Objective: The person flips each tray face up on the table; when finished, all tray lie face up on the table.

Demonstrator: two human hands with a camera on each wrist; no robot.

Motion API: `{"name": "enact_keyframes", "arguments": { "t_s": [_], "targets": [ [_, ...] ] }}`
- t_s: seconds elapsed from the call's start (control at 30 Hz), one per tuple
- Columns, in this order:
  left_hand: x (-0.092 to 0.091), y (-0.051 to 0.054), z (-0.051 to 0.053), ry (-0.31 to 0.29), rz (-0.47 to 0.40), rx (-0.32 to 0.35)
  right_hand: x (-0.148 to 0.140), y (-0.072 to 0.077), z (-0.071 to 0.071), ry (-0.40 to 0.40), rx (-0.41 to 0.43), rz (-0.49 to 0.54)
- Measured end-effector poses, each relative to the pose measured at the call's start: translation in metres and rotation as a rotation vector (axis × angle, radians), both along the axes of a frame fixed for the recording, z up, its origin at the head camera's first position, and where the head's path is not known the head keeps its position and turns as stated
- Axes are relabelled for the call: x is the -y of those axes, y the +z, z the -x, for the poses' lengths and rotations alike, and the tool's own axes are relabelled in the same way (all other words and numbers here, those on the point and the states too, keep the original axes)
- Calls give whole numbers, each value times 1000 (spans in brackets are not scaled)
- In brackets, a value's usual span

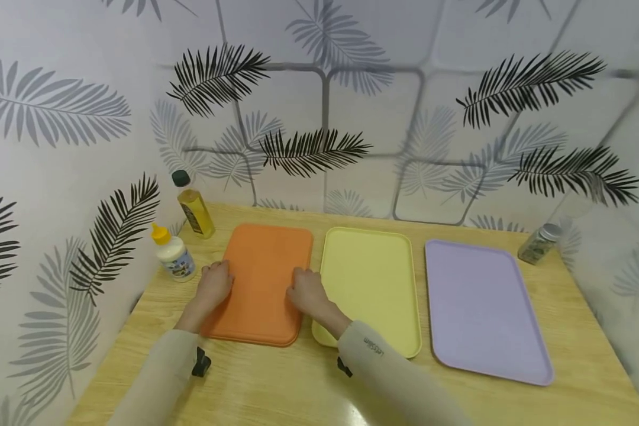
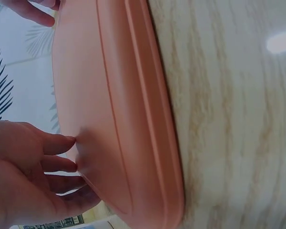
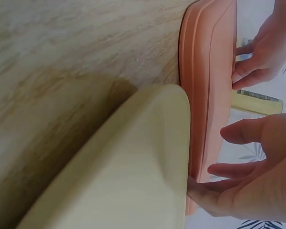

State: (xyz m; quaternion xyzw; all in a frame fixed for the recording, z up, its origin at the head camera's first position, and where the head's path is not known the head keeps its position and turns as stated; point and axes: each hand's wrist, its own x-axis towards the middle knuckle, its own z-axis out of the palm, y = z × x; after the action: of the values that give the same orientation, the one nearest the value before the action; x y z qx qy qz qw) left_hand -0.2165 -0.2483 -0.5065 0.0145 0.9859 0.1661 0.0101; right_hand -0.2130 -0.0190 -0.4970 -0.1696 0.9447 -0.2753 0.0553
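An orange tray (image 1: 263,278) lies on the table, smooth side up, with ridged lines along its side in the wrist views. My left hand (image 1: 215,285) holds its left edge, and the fingertips (image 2: 69,143) touch the rim in the left wrist view. On the opposite edge, my right hand (image 1: 307,291) grips the orange tray, with some fingers (image 3: 231,171) reaching down beside the rim. A yellow tray (image 1: 370,284) lies close to the right, under my right wrist. Its corner partly hides the orange tray in the right wrist view.
Farther right lies a purple tray (image 1: 481,307), with a small lidded jar (image 1: 539,244) beyond its far corner. To the left stand a white bottle with a yellow cap (image 1: 176,254) and an oil bottle (image 1: 196,208). A patterned wall (image 1: 351,106) borders the wooden table (image 1: 277,384).
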Motion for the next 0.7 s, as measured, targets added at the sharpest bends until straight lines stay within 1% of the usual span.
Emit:
{"name": "enact_keyframes", "arguments": {
  "t_s": [0.17, 0.33, 0.47, 0.6, 0.7],
  "targets": [
    [4, 1, 2, -19, -18, 6, 7, 4, -3, -52, 33, -10],
    [8, 2, 1, -10, -68, 27, 8, 7, -7, -69, 23, 1],
    [10, 1, 0, -8, -61, 38, 8, 8, -10, -94, 44, 54],
    [10, 2, -1, 7, -83, 37, 8, 5, -11, -130, 69, 123],
    [9, 1, -2, 16, -100, 57, 7, 2, -12, -155, 98, 206]
  ]
}}
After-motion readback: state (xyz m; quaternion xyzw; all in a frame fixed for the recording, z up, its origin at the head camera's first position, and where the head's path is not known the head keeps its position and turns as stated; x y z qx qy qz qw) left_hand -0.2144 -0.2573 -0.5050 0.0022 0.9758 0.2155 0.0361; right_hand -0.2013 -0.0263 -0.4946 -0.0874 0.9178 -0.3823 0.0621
